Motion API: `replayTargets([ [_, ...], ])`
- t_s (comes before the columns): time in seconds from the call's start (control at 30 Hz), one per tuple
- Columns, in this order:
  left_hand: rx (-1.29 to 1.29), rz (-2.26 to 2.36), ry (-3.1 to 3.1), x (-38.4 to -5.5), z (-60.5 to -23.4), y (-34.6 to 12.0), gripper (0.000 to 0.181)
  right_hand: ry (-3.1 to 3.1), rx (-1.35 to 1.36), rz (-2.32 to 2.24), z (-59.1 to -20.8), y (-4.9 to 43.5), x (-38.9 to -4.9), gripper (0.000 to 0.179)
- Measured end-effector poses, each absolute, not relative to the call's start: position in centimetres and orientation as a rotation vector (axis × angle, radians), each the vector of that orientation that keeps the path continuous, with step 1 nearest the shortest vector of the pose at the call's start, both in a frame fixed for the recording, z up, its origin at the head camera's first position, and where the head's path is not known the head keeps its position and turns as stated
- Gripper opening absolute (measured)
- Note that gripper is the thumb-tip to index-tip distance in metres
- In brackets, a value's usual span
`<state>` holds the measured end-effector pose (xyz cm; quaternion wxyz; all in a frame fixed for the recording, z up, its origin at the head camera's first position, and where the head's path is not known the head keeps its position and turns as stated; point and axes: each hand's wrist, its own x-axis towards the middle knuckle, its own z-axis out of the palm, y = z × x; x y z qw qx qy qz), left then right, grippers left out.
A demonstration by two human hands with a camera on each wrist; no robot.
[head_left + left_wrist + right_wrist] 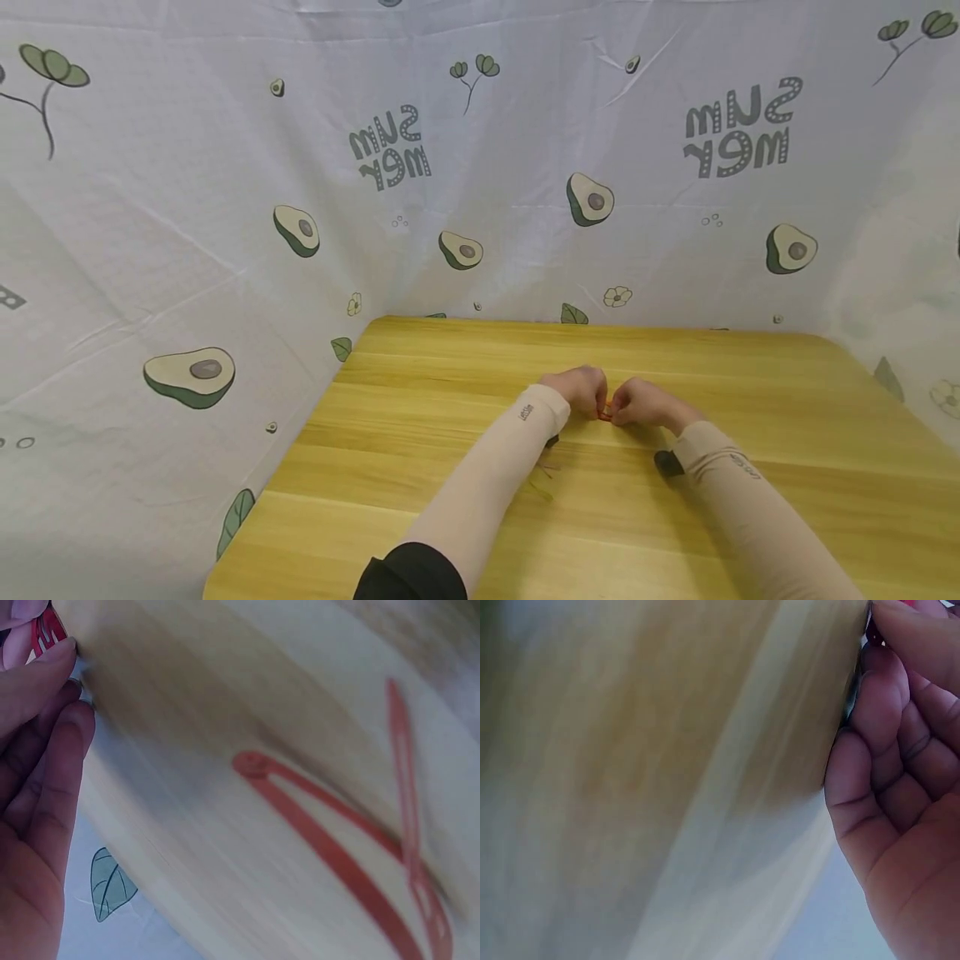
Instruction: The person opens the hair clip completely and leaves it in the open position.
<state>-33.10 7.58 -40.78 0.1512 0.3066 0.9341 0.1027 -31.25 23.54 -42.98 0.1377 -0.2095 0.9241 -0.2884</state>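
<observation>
My left hand [583,387] and right hand [647,403] meet near the middle of the table, fingertips close together. Between them shows a small red-orange piece [605,416]. In the left wrist view, that piece looks like a red snap hair clip [48,631], pinched by thumb and fingers. The right wrist view shows my right thumb and forefinger pinching a bit of red [874,633], mostly cut off by the frame. Fingers hide most of the clip, and I cannot tell if there is more than one. An orange-red snap hair clip [319,844] lies spread apart on the table.
Beside my left forearm lie a thin yellow piece [540,490] and a small reddish piece [548,468], too small to make out. The wooden table [420,392] ends at a white curtain [517,150] printed with avocados, at the back and sides.
</observation>
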Motion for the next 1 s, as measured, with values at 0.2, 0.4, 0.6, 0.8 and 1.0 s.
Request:
replayTargets([
  [0.2, 0.868, 0.333, 2.684, -32.8, -40.8, 7.4, 0.011, 2.667, -0.609, -0.845, -42.9, 23.4, -31.0, 0.005],
  [0.4, 0.878, 0.375, 2.677, -32.9, -40.8, 7.1, 0.012, 2.692, -0.625, -0.852, -42.7, 23.4, -30.9, 0.007],
  [0.6, 0.880, 0.426, 2.671, -33.2, -40.4, 6.7, 0.014, 2.713, -0.601, -0.857, -42.2, 23.5, -30.6, 0.006],
  [0.8, 0.998, 0.425, 2.641, -33.8, -40.2, 6.4, 0.010, 2.733, -0.575, -0.888, -42.0, 23.5, -30.6, 0.005],
  [1.0, 1.086, 0.489, 2.612, -34.3, -40.1, 5.8, 0.008, 2.750, -0.601, -0.936, -41.6, 23.2, -30.2, 0.008],
])
